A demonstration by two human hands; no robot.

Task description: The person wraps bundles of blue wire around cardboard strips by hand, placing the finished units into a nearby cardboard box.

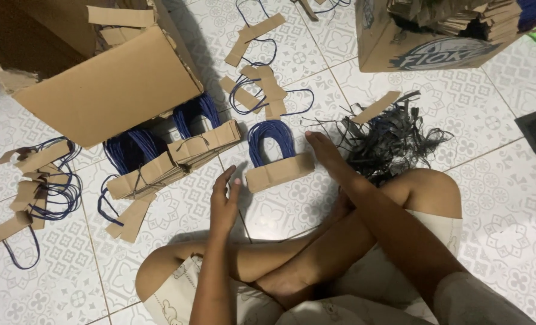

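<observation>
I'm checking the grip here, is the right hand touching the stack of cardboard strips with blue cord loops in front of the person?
Touching. In the head view, the right hand has its fingers against the right end of the stack, with no floor showing between them.

The floor [508,198] is glazed tile, smooth with a soft sheen, white with a pale grey pattern. The bundle of handles [278,157] between the hands is matt brown card strips with dark blue twisted cord loops, the cord looking fibrous and dull. The tied bundles [177,157] beside it are the same card and cord. The open box [108,84] is plain corrugated cardboard, matt and rough at its torn edges. The second box [427,42] is cardboard too, with a printed side. The tangle of strips [394,141] looks like thin black plastic, slightly shiny. The shorts [442,225] are pale matt cloth.
</observation>
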